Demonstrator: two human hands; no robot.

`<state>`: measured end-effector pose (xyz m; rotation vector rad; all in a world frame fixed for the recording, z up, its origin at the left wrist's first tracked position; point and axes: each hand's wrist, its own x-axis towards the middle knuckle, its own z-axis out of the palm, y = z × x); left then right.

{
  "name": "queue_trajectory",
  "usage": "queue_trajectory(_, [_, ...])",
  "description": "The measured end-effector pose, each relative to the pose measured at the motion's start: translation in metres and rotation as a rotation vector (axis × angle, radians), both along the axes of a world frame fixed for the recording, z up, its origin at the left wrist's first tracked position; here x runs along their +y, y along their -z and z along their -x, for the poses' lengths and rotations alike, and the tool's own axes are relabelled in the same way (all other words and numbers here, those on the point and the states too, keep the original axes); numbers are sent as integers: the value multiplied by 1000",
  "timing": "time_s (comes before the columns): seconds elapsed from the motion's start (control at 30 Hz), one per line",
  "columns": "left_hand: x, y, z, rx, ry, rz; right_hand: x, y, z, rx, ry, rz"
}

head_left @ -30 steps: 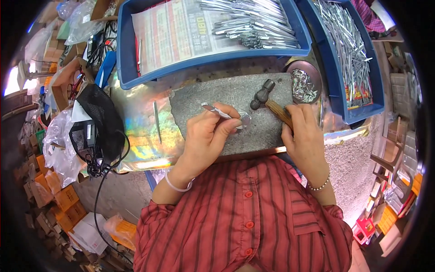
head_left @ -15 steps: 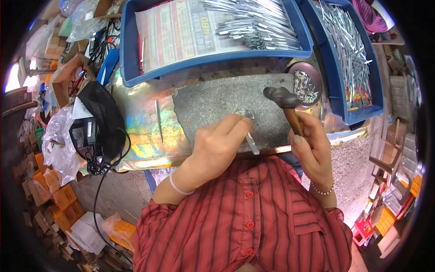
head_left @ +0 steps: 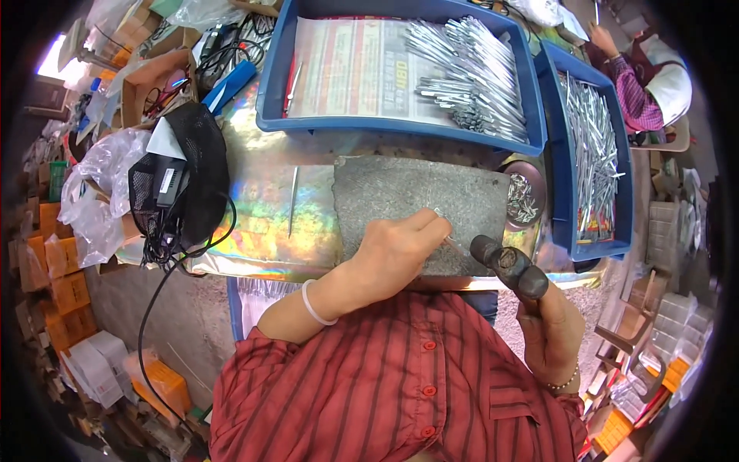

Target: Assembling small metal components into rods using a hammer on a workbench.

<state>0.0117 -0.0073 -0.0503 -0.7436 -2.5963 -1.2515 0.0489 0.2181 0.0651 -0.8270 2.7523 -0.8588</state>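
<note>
My left hand (head_left: 400,248) rests over the dark grey slab (head_left: 385,185), its fingers pinched on a thin metal strip (head_left: 456,246). Only the strip's end pokes out beside the fingertips; the fingers hide the rest. In my right hand (head_left: 553,327) is a hammer (head_left: 509,266), its dark head raised over the slab's near right corner, close to the strip. The head covers most of the handle from this angle. Beyond the slab's right edge stands a round dish (head_left: 533,169) of small silver metal pieces (head_left: 522,202).
A blue tray (head_left: 346,128) with long silver metal pieces (head_left: 485,77) stands behind the slab; a second blue tray (head_left: 596,251) is at right. One slim metal rod (head_left: 292,202) lies left, near a black mesh bag (head_left: 208,154) with cables. Another person's sleeve (head_left: 637,100) shows far right.
The hammer has come down and nearer me, its head now tilted toward the view. The strip in my left fingers points another way and shows less. The whole view has shifted.
</note>
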Motion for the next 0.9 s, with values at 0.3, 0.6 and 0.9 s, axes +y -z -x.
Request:
queue_trajectory(0.3, [1,1,4,-12,27,-34,-5,0,4,103,-85,0])
queue_trajectory(0.6, [-1,-2,6,-1,32,-37,-12,-4,5,100,-76,-40])
queue_trajectory(0.9, [-5,2,3,-19,79,-166,12,-10,-30,45,376,1])
